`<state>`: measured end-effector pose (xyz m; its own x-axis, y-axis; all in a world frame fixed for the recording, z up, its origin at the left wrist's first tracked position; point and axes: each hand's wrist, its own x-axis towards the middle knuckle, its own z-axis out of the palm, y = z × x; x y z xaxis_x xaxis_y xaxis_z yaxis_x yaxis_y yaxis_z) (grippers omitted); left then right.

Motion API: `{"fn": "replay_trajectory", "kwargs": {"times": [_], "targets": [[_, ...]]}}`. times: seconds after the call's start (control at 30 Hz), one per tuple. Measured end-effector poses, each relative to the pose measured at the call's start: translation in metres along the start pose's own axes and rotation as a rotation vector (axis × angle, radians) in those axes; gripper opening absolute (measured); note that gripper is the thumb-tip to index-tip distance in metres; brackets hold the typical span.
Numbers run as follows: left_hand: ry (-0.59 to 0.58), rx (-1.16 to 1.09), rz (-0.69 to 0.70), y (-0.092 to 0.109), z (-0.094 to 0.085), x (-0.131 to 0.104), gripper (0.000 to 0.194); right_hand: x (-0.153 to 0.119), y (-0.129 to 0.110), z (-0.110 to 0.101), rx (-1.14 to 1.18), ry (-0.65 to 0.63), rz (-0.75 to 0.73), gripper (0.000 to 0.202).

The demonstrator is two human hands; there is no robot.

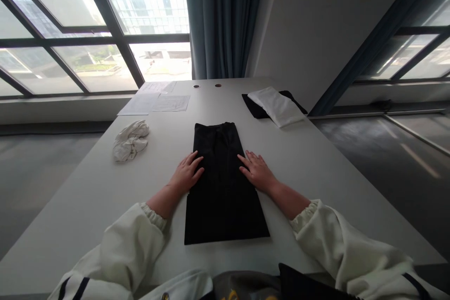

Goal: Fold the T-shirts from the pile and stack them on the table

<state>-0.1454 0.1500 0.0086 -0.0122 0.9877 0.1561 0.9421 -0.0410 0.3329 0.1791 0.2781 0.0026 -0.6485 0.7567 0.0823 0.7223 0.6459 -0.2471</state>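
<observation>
A black garment (223,187) lies flat on the white table, folded into a long panel that widens toward me. Its far edge looks like a waistband with slight gathers; whether it is trousers or a skirt I cannot tell. My left hand (186,172) rests at the left edge of the cloth, fingers spread, fingertips touching it. On the opposite edge, my right hand (257,171) lies with its fingers apart, the tips on the fabric. Neither hand grips anything.
On the white table (309,183), a crumpled off-white cloth (131,140) lies to the left. Behind it are several paper sheets (171,102). A folded white cloth (276,105) overlaps a black cloth (256,109) at the far right. Two round holes (197,86) sit near the back edge.
</observation>
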Motion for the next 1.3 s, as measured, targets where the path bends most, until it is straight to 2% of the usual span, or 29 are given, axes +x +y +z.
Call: {"fn": "replay_trajectory", "kwargs": {"times": [0.1,0.23,0.37,0.53,0.7,0.87,1.0,1.1,1.2,1.3], "targets": [[0.018,0.070,-0.140,-0.014,0.001,0.057,0.057,0.050,0.007,0.003,0.037,0.036,0.026,0.058],[-0.002,0.063,-0.166,-0.027,0.001,0.116,0.054,0.106,0.015,0.006,0.123,0.080,0.019,0.055],[0.040,0.029,-0.191,-0.041,0.004,0.154,0.052,0.149,0.027,0.007,0.270,0.178,0.001,0.047],[0.096,-0.077,-0.140,-0.060,0.010,0.182,0.049,0.190,0.039,0.005,0.451,0.241,0.117,0.039],[0.241,-0.380,-0.038,-0.068,0.007,0.183,0.053,0.199,0.038,0.003,0.739,0.352,0.237,0.031],[0.367,-0.522,-0.003,-0.058,-0.003,0.174,0.049,0.184,0.031,-0.007,1.027,0.483,0.178,0.035],[0.476,-0.591,-0.037,-0.048,-0.012,0.166,0.037,0.176,0.027,-0.015,1.055,0.619,0.161,0.029],[0.563,-0.664,-0.116,-0.043,-0.017,0.158,0.025,0.168,0.023,-0.019,0.996,0.627,0.130,0.026],[0.586,-0.726,-0.117,-0.036,-0.023,0.143,0.034,0.150,0.016,-0.023,0.962,0.576,0.062,0.041],[0.568,-0.719,-0.062,-0.026,-0.032,0.123,0.059,0.121,0.010,-0.032,0.952,0.518,0.001,0.067]]}}
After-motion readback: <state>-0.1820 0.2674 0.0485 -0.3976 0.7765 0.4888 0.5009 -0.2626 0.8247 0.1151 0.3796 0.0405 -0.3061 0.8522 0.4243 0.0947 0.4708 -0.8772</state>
